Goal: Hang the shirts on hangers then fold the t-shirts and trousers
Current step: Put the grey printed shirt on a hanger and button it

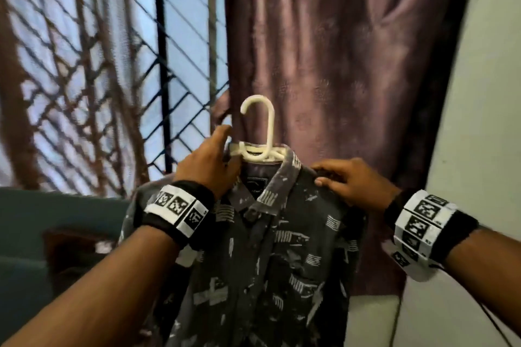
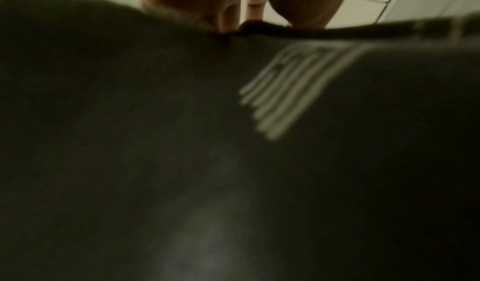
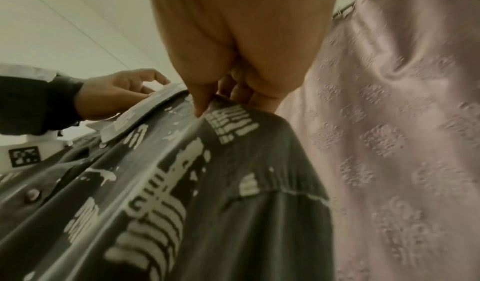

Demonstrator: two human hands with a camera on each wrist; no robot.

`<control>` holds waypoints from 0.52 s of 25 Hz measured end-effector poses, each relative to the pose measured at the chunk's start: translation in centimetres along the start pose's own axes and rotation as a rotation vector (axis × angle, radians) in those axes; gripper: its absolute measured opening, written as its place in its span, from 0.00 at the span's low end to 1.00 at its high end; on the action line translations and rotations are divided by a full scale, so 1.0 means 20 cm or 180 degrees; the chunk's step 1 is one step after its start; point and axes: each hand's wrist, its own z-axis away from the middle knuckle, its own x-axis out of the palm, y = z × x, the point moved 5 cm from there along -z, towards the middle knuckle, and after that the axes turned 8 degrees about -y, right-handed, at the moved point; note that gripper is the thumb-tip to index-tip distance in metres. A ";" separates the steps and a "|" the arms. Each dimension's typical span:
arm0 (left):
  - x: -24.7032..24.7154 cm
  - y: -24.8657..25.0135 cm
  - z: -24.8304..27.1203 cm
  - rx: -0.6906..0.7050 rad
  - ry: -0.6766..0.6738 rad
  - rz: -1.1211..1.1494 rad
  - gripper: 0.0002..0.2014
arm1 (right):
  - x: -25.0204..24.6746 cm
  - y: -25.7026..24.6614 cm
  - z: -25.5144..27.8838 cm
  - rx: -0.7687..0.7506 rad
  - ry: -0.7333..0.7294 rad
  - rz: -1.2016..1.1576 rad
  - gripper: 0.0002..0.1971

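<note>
Grey printed fabric fills most of what I see: the button-up shirt (image 1: 267, 248) is already draped over a white plastic hanger (image 1: 260, 132) and held up in front of the mauve curtain (image 1: 338, 51), beside the barred window (image 1: 160, 59). My left hand (image 1: 210, 160) sits at the collar by the hanger's neck, fingers curled there, I judge to carry the weight and keep the hook upright; whether it grips the hanger, the collar or both I cannot tell from the head view. My right hand (image 1: 349, 183) pinches the shoulder seam between thumb and fingers, probably tugging the cloth square over the hanger's arm so the shirt hangs evenly. The right wrist view shows that pinch plainly, thumb (image 3: 200, 102) pressed on the shoulder fold, and it also catches the left hand at the pale collar underside, which the head view hides. The left wrist view gives little: dark blurred cloth with one striped print, fingertips (image 2: 228, 18) at its top edge.
</note>
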 end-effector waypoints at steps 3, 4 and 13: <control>0.22 0.37 -0.24 0.0360 0.0049 0.0298 0.16 | -0.34 0.24 0.18 0.0330 0.0199 0.0534 0.12; 0.29 0.51 -0.30 0.0481 0.0060 0.0400 0.14 | -0.45 0.32 0.24 0.0491 0.0226 0.0761 0.12; 0.95 1.61 -0.88 0.1253 -0.0231 0.1173 0.17 | -1.37 0.85 0.75 0.2057 0.0182 0.3485 0.15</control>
